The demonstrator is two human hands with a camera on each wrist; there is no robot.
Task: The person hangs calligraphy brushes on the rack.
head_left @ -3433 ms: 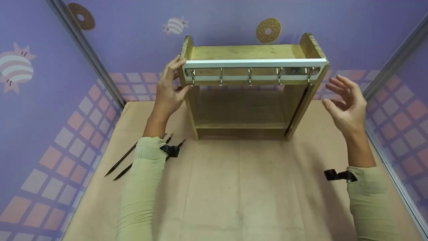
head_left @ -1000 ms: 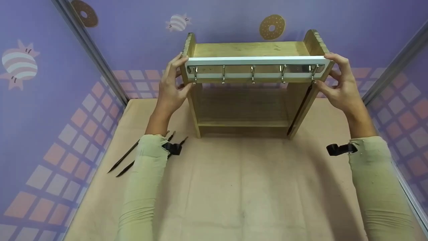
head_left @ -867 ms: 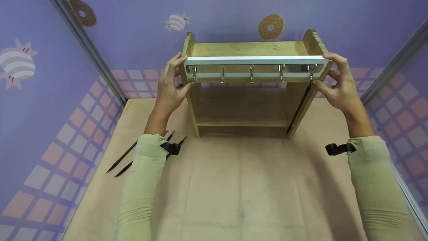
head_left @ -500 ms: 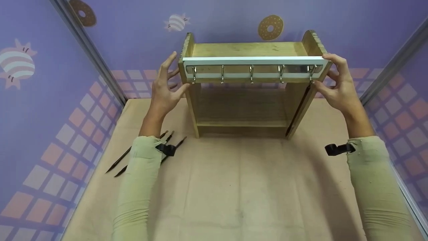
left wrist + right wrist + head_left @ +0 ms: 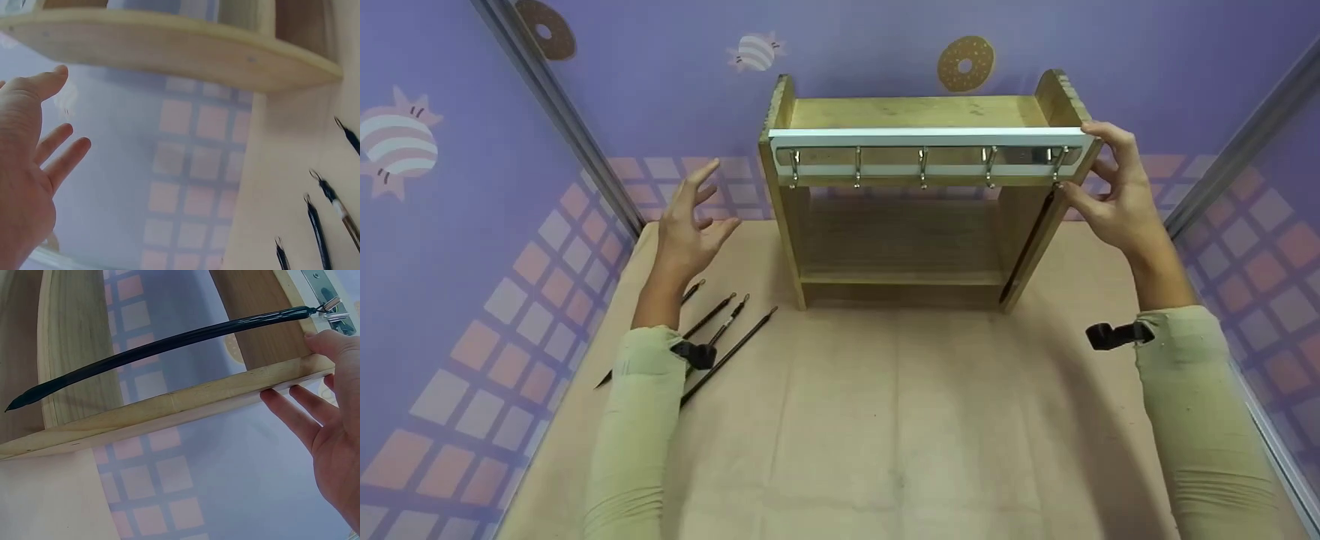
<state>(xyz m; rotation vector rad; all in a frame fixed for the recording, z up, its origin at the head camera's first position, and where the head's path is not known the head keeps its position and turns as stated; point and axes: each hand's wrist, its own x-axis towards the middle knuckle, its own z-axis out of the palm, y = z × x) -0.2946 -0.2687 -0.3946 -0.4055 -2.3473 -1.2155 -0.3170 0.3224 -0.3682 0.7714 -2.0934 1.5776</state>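
A wooden shelf (image 5: 900, 279) stands upright at the back, with a white-backed hook rack (image 5: 922, 137) across its upper front. One dark calligraphy brush (image 5: 185, 338) hangs by its loop from the rightmost hook, tip down. My right hand (image 5: 1125, 195) grips the shelf's right upright at the rack's end, thumb in front and other fingers around the outer side. My left hand (image 5: 686, 225) is in the air left of the shelf, fingers spread and holding nothing. Below it several more calligraphy brushes (image 5: 727, 360) lie on the cloth, loops toward the shelf, partly hidden by the left forearm.
A pale cloth (image 5: 840, 450) covers the table. Purple patterned walls (image 5: 855, 45) enclose the back and both sides, with metal posts (image 5: 562, 120) at the corners. The shelf's back edge is close to the rear wall.
My right hand has come in from the side and taken hold of the shelf's right end. My left hand has let go of the left end and moved left and down toward the lying brushes.
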